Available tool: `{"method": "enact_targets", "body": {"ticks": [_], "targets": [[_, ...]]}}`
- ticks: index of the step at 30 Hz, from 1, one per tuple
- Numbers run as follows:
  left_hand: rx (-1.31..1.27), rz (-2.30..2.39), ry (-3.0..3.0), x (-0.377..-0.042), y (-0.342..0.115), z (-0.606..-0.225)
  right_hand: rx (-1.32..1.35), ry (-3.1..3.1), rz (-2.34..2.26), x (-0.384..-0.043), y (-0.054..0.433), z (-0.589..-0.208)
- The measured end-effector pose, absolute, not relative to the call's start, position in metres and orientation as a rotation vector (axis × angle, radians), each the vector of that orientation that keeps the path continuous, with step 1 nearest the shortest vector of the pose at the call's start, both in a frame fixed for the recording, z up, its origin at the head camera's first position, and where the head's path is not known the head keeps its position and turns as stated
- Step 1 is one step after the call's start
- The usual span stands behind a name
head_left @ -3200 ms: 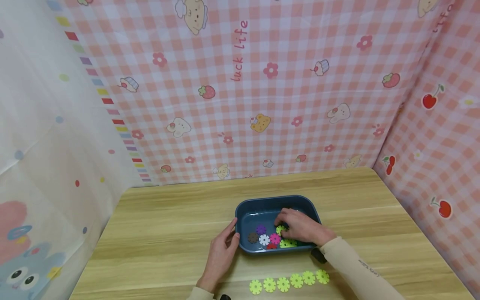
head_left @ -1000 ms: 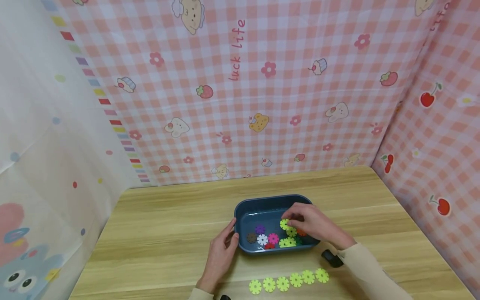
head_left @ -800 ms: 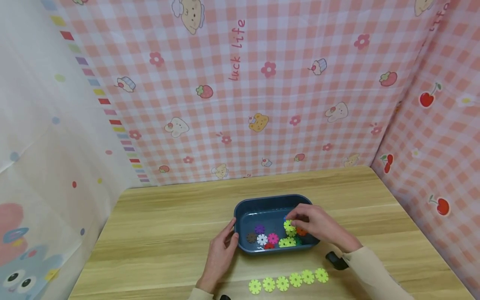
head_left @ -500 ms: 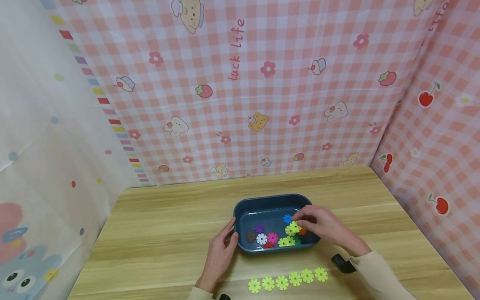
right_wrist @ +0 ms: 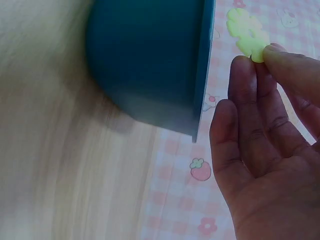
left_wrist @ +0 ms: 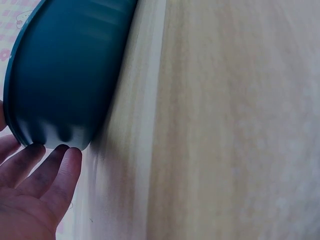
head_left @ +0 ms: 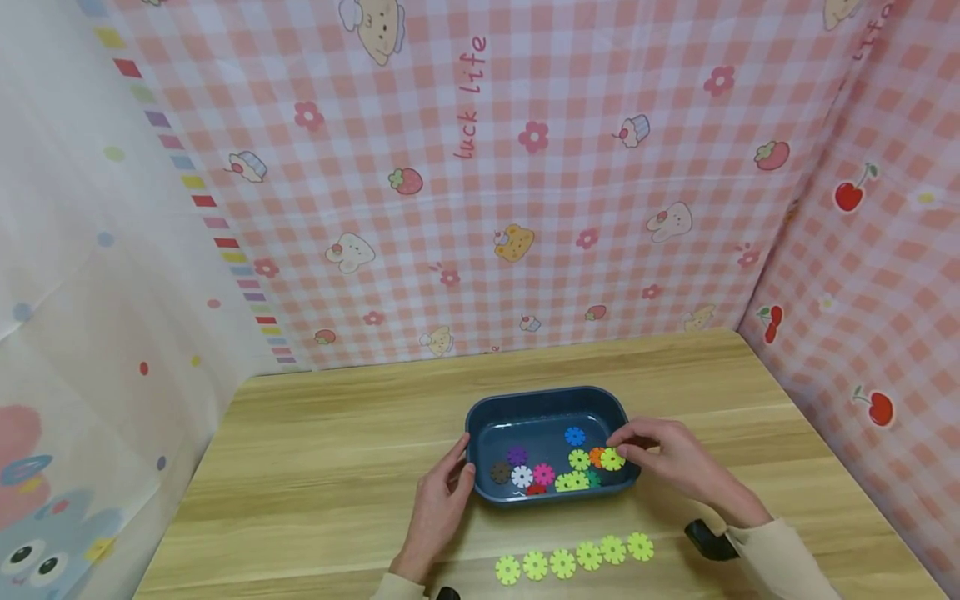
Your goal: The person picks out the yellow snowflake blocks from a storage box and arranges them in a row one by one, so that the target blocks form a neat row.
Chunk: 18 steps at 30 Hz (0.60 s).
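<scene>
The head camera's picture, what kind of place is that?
Maybe a little play corner: a wood-grain table with a pink checked backdrop printed with strawberries and cupcakes, and a dark blue tray of colourful flower-shaped discs. I can't tell what building it's in.

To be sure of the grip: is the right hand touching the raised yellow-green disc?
Touching. The right wrist view shows the right hand pinching the yellow-green disc by its edge between thumb and fingers.

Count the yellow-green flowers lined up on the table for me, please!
6, in one row in front of the blue box: leftmost flower, second flower, third flower, fourth flower, fifth flower and rightmost flower. None there looks hidden.
</scene>
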<state>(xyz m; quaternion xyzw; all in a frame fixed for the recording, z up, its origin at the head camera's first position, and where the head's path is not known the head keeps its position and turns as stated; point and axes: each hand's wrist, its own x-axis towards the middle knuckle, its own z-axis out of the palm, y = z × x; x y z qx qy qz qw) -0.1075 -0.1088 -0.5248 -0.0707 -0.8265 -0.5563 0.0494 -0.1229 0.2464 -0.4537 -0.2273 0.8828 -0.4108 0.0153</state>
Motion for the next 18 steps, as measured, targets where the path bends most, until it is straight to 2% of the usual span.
{"method": "enact_targets", "body": {"ticks": [18], "targets": [[-0.202,-1.689,-2.528,-0.107,-0.108,-0.523,-0.794,2.746,-1.315,-0.106,0.273,-0.465]]}}
